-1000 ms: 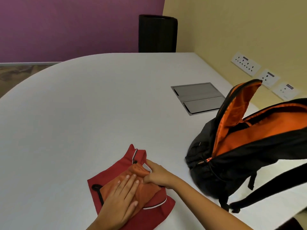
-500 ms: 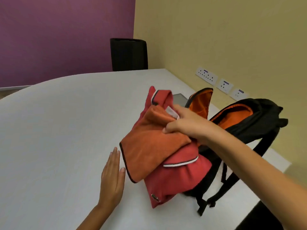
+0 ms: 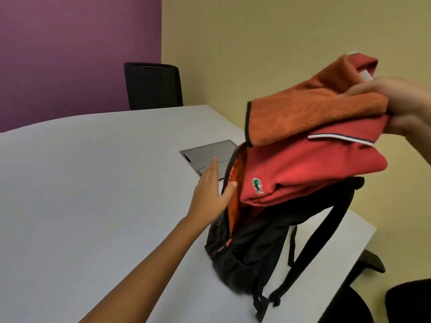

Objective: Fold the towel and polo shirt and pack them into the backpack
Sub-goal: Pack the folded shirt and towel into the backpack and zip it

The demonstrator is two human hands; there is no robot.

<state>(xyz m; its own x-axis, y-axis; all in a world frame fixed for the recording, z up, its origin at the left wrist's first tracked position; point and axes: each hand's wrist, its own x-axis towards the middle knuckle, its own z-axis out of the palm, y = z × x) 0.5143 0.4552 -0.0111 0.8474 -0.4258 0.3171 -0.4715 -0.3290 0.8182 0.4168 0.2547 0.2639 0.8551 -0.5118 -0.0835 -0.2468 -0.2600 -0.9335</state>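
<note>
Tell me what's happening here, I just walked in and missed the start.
A person is packing a black backpack on the white table. Their right hand grips a folded orange towel stacked on a folded red polo shirt, held above the bag's open, orange-lined mouth. Their left hand, fingers straight, touches the opening's edge. Nothing is inside yet.

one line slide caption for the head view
Right hand carries the folded towel and polo shirt over the open backpack; left hand at its flap.
</note>
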